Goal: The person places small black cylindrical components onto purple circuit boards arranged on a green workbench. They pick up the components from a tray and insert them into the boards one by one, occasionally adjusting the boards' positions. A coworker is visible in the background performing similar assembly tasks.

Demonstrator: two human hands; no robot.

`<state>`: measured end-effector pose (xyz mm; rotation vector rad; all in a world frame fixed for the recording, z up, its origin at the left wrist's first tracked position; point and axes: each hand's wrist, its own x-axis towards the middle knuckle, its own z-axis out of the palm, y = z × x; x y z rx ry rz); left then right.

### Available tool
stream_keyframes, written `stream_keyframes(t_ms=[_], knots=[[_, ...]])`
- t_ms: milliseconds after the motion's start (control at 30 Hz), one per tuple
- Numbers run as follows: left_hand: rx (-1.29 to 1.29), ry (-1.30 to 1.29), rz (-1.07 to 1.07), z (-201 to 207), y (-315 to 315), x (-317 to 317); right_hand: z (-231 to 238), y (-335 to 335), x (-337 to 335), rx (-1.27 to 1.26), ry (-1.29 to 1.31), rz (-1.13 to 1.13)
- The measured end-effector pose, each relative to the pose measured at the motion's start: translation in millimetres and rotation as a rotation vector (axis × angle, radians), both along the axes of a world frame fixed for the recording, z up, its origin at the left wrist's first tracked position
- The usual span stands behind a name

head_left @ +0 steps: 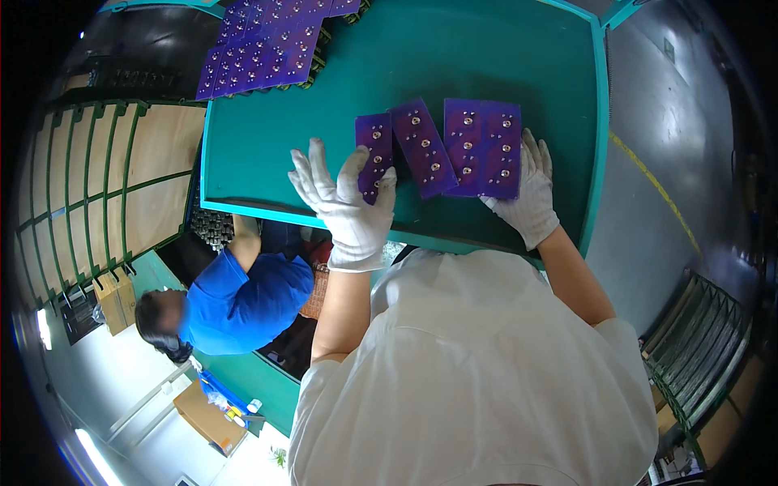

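Observation:
Several narrow purple circuit boards, studded with shiny metal parts, lie in front of me on a green table. My left hand (352, 211), in a white glove, has thumb and forefinger on either side of the lower end of the leftmost board (376, 138); its other fingers are spread. Beside that board lies a tilted board (425, 146), its lower end close against a pair of boards (483, 142) set side by side. My gloved right hand (528, 194) grips this pair at the lower right corner, fingers along the right edge, partly hidden.
The green tabletop (275, 154) has a raised rim. More purple boards (267, 44) stand in rows at its far left. At the left, a person in a blue shirt (243, 304) sits near a wooden-panelled rack (97, 178). Another rack (701, 348) is at lower right.

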<state>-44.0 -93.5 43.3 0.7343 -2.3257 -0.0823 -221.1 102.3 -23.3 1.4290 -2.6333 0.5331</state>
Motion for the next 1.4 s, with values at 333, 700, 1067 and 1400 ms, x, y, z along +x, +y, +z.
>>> stream_keyframes(t_ms=[333, 700, 1067, 1400], knots=[[-0.064, -0.299, 0.024, -6.2, 8.4, -15.7, -1.3, 1.7, -0.4, -0.046, -0.031, 0.02], [-0.076, -0.216, 0.039, -13.1, 9.9, -23.1, 2.6, 0.2, 0.0, -0.045, -0.02, 0.026], [-0.114, -0.117, 0.053, -20.5, 9.7, -30.2, -0.4, 0.1, 0.5, -0.084, -0.012, 0.02], [-0.084, -0.174, 0.101, -20.4, 13.4, -31.6, 0.2, 1.5, -0.7, -0.101, -0.022, 0.027]])
